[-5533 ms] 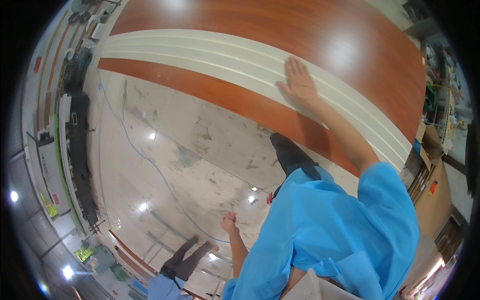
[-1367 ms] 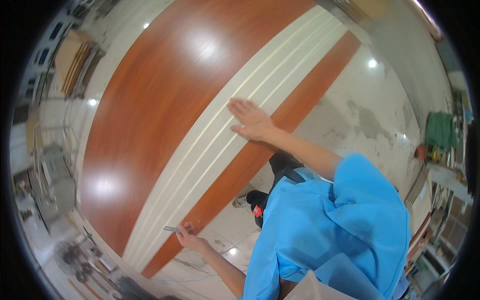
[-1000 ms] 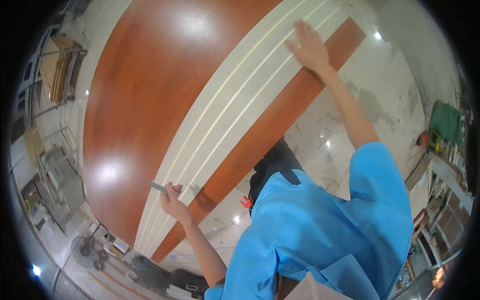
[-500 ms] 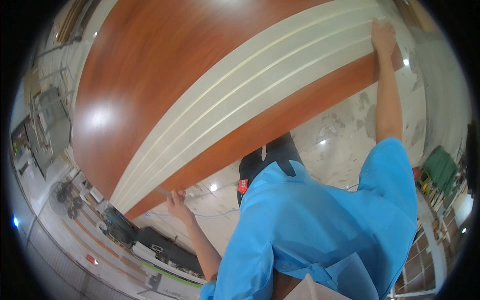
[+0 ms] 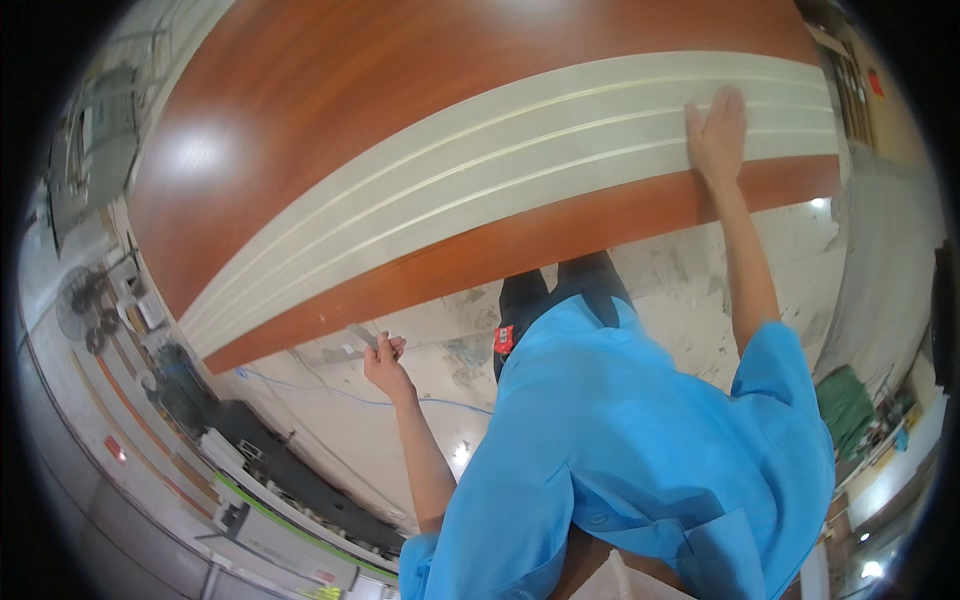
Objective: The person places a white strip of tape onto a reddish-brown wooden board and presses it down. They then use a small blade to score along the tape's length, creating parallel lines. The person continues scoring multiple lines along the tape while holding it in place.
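Note:
A long pale grooved panel (image 5: 480, 170) with several light lines along it lies on a glossy reddish-brown wood-grain board (image 5: 330, 140). My right hand (image 5: 718, 140) rests palm down on the panel's right part, fingers spread, holding nothing. Off the near edge of the board, toward the left, my left hand (image 5: 388, 366) is closed on a thin flat grey blade (image 5: 362, 335) that resembles a scraper. The blade points up and left, and its exact kind is too small to make out.
A blue cable (image 5: 420, 402) runs over the pale floor (image 5: 665, 280) below the board. At the left stand a fan (image 5: 76, 303) and a long machine with a green stripe (image 5: 290, 540). Dark green cloth (image 5: 845, 408) lies at the right.
My right hand has come inward from the panel's far right end and lies flat on it. My left hand, still gripping the blade, has moved away from the board's near edge. The view has turned.

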`<state>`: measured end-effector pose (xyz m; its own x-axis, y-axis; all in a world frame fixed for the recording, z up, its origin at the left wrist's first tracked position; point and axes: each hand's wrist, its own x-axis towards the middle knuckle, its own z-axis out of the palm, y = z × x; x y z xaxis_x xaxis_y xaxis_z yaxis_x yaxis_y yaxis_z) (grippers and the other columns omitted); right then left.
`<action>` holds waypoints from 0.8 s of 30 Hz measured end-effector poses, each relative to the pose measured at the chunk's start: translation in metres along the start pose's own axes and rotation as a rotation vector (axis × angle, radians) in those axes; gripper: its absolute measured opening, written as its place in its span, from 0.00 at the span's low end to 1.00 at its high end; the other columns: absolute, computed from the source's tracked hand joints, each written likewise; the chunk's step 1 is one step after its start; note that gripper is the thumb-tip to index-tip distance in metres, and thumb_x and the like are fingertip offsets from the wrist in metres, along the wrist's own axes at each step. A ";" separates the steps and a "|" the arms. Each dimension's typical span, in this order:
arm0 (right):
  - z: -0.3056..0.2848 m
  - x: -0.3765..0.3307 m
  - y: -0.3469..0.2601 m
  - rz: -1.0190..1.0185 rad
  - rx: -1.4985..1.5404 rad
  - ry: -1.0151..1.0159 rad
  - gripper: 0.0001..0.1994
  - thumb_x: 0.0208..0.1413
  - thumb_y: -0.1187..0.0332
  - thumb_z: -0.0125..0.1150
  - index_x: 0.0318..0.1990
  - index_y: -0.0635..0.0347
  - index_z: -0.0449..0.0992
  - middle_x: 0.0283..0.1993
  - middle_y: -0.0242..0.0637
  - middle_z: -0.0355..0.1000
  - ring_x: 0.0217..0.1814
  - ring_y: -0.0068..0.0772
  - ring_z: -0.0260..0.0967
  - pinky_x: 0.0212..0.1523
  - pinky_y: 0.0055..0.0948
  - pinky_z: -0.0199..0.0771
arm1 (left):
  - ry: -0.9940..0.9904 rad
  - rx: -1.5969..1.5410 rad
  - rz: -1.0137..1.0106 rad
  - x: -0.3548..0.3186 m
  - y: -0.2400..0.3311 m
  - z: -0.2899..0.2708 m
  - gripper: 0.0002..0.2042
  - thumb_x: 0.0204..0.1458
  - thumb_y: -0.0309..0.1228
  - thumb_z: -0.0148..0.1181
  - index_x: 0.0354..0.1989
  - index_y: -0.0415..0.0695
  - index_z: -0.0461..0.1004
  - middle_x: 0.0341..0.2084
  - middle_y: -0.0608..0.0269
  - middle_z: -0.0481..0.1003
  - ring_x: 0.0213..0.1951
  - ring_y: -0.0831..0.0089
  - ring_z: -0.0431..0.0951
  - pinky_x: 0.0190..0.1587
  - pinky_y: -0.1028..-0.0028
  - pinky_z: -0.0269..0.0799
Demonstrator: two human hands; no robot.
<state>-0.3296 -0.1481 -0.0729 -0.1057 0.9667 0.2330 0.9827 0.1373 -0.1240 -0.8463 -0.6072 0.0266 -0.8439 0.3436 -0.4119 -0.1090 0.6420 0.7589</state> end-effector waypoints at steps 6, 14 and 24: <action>-0.010 -0.071 -0.183 -0.315 0.137 -0.147 0.44 0.73 0.39 0.49 0.80 0.71 0.53 0.84 0.67 0.47 0.87 0.67 0.43 0.84 0.58 0.42 | 0.106 -0.103 -0.069 -0.005 -0.047 -0.055 0.16 0.72 0.37 0.61 0.46 0.32 0.81 0.31 0.56 0.84 0.35 0.70 0.85 0.43 0.72 0.80; -0.009 -0.164 -0.450 -0.763 0.206 -0.325 0.43 0.73 0.42 0.49 0.81 0.69 0.53 0.85 0.60 0.47 0.88 0.62 0.40 0.85 0.56 0.39 | 0.431 -0.286 -0.203 -0.017 -0.139 -0.169 0.16 0.71 0.37 0.61 0.43 0.32 0.80 0.30 0.56 0.84 0.34 0.71 0.84 0.42 0.71 0.81; -0.002 -0.248 -0.749 -1.228 0.410 -0.365 0.43 0.72 0.42 0.51 0.81 0.68 0.52 0.86 0.56 0.46 0.89 0.57 0.40 0.86 0.54 0.40 | 0.681 -0.427 -0.305 -0.034 -0.216 -0.259 0.13 0.70 0.35 0.62 0.41 0.35 0.81 0.30 0.58 0.84 0.32 0.74 0.83 0.39 0.73 0.79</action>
<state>-1.0391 -0.4912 -0.0362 -0.9761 0.1657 0.1405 0.1148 0.9424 -0.3141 -0.9295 -0.9352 0.0071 -0.8621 -0.3756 -0.3401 -0.4553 0.2795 0.8453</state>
